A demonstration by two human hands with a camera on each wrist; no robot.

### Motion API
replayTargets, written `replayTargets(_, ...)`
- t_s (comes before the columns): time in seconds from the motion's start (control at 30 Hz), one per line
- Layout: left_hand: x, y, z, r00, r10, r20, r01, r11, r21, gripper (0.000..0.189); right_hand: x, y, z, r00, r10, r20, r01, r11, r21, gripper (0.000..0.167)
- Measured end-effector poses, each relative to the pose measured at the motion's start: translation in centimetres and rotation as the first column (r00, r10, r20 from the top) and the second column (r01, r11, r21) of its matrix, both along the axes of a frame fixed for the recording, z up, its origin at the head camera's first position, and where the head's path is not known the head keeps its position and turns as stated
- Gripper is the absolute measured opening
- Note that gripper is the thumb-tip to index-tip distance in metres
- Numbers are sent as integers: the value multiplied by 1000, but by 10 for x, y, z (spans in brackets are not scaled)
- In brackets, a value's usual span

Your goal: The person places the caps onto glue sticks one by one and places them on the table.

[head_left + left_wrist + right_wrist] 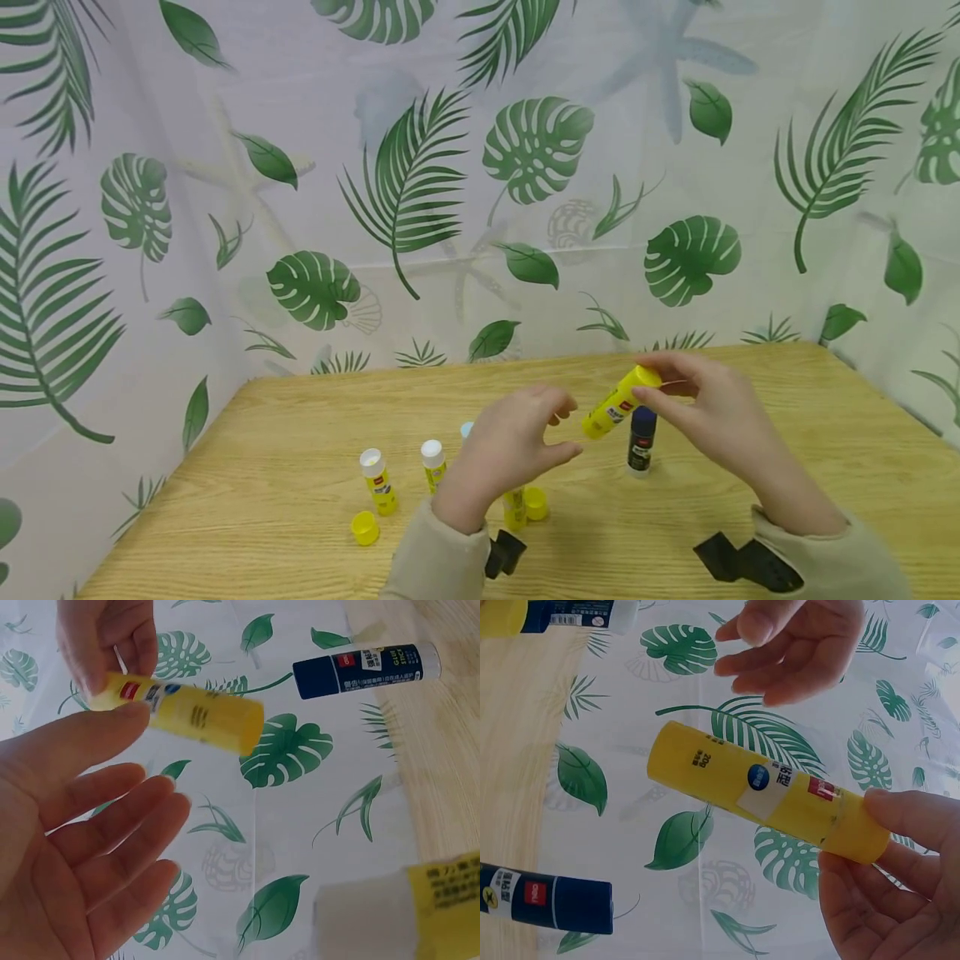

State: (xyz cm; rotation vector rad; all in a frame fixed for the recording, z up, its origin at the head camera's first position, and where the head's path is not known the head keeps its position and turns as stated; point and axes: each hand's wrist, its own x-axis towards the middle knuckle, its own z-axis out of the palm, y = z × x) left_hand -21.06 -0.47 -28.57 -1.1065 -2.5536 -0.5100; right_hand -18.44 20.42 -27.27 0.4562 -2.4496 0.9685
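Observation:
My right hand [708, 408] pinches a yellow glue stick [611, 410] by its yellow cap end, between thumb and fingers. The stick is tilted above the table, its other end pointing down toward my left hand [517, 442]. That left hand has its fingers loosely spread and holds nothing; a gap separates it from the stick in the right wrist view. Below the right hand, a dark blue glue stick [641, 442] stands upright with its blue cap on. In the left wrist view, the white top of another yellow glue stick [375, 919] shows close by.
On the wooden table [300, 467] at left stands a white-topped yellow glue stick [381, 492], with a loose yellow cap [365, 528] before it. Other sticks stand partly hidden by my left arm, beside a second yellow cap [536, 503]. Leaf-printed cloth [480, 208] hangs behind.

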Motion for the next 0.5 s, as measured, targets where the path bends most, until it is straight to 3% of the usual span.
replayTargets(0.27, -1, -5, 2, 999, 1, 53, 2, 999, -53, 32, 0, 22, -4, 996, -86, -18, 87, 996, 26, 34)
replayTargets(0.5, -3, -6, 1, 999, -12, 40, 14, 998, -67, 32, 0, 38, -4, 990, -132, -40, 134, 990, 41, 33)
